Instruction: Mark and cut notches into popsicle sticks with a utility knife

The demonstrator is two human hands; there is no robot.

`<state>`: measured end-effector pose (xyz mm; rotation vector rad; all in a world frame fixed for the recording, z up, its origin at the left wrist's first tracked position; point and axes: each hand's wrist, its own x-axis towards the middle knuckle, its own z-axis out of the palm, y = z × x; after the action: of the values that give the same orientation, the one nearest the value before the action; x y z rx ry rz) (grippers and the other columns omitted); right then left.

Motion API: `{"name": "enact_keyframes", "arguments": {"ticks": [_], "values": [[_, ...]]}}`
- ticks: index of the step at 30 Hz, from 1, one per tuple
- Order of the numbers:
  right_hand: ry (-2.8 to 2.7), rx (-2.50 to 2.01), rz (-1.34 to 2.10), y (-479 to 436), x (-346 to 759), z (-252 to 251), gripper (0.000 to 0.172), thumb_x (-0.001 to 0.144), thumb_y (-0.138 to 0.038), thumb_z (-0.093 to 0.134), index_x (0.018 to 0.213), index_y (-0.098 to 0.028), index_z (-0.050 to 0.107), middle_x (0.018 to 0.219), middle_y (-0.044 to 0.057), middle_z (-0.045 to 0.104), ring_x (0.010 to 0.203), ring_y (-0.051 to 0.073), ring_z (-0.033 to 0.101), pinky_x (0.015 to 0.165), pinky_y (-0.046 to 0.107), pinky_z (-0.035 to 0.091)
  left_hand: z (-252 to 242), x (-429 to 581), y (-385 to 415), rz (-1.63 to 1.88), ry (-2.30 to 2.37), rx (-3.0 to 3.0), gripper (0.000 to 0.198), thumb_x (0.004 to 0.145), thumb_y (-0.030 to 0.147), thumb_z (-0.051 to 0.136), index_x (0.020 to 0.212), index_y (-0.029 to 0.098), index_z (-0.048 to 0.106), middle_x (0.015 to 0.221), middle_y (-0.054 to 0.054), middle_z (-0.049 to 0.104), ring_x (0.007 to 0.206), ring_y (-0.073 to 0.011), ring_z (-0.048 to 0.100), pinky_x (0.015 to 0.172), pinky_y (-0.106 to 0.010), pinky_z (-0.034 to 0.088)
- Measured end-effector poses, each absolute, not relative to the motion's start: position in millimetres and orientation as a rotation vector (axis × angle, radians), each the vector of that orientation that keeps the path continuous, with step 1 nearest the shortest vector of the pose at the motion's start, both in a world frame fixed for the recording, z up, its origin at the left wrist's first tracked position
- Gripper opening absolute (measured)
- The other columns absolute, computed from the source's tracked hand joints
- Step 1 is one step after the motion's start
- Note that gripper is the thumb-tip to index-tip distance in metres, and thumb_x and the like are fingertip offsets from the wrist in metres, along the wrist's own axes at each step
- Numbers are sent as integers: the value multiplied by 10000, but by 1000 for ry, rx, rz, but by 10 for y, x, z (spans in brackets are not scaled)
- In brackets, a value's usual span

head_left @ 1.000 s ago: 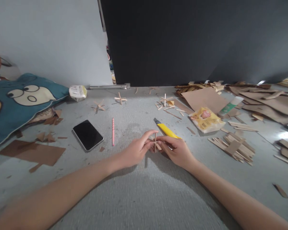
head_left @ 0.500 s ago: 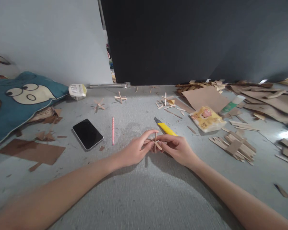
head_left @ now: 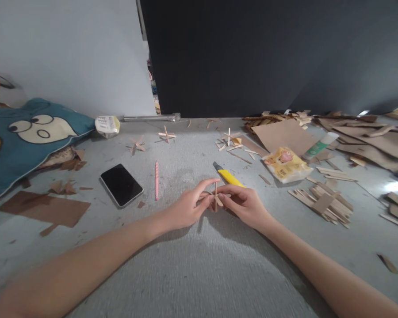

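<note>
Far left, a blue cushion (head_left: 46,128) lies on the grey surface (head_left: 185,274). Next, a phone (head_left: 121,185) lies flat, screen up, with a pink striped stick (head_left: 156,181) near its right side. Left hand (head_left: 187,207): thumb and fingers clamped on a crossed-stick piece (head_left: 218,201), located between both hands — contact with the surface cannot be determined. Right hand (head_left: 250,206): thumb and forefinger pinched on the piece's right side. A yellow cutter (head_left: 230,178) lies just beyond, partly hidden. Further right: a yellow packet (head_left: 287,165), then a banded stick bundle (head_left: 323,205).
</note>
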<state>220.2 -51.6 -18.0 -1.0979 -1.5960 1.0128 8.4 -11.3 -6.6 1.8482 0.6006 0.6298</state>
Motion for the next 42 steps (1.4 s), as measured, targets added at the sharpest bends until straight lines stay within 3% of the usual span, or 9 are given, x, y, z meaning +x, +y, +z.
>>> {"name": "enact_keyframes", "arguments": {"ticks": [4,8,12,15,20,23,32,42], "values": [[-1493,-1066,1125,-495,2229,-169,264,956,-463,667,953,-210,741,705,3,646,621,130,566,586,259,453,-46,84,-120,619,562,1847,587,1054,398,495,1588,266,290,961,-53,737,944,-226,732,878,-412,573],[-1207,-960,1336,-477,2213,-201,276,902,-492,746,926,-219,716,696,-22,580,630,117,519,589,241,417,-83,98,-133,808,661,2008,581,970,381,631,1494,265,408,1018,-56,685,903,-206,686,859,-403,578],[-1011,-843,1474,-489,2126,-198,270,855,-450,815,920,-217,696,703,-31,542,641,112,491,619,239,431,-118,115,-131,990,686,2247,679,837,497,807,1386,265,483,1312,-132,550,1179,-284,603,1010,-481,535],[-942,-779,1552,-506,2079,-168,247,850,-403,827,905,-215,678,671,-40,516,616,110,472,609,242,430,-109,115,-121,1003,631,2392,628,834,554,799,1329,276,529,1312,-121,567,1280,-317,538,1108,-542,450],[-914,-796,1642,-515,2080,-144,258,838,-381,839,892,-199,664,647,-43,511,583,102,465,564,232,419,-91,102,-140,964,662,2344,676,809,608,797,1336,271,540,1267,-115,635,1236,-324,574,1084,-541,447],[-959,-822,1633,-517,2083,-167,291,837,-414,838,910,-206,648,637,-47,523,572,101,473,534,223,400,-78,103,-162,898,636,2209,631,833,554,802,1342,283,547,1284,-100,656,1212,-294,615,1056,-488,480],[-1338,-1049,1009,-560,1999,-174,285,923,-513,712,943,-233,667,840,29,697,686,153,614,627,287,511,-113,140,-107,1013,598,1971,445,785,482,862,1072,221,645,1150,-89,709,1001,-227,684,919,-406,557],[-1361,-1047,1034,-518,2043,-253,284,893,-481,735,802,-222,664,767,33,715,660,160,617,611,301,515,-121,141,-117,1027,579,1818,476,676,434,943,983,192,671,974,-72,735,883,-203,707,877,-392,591]]}}
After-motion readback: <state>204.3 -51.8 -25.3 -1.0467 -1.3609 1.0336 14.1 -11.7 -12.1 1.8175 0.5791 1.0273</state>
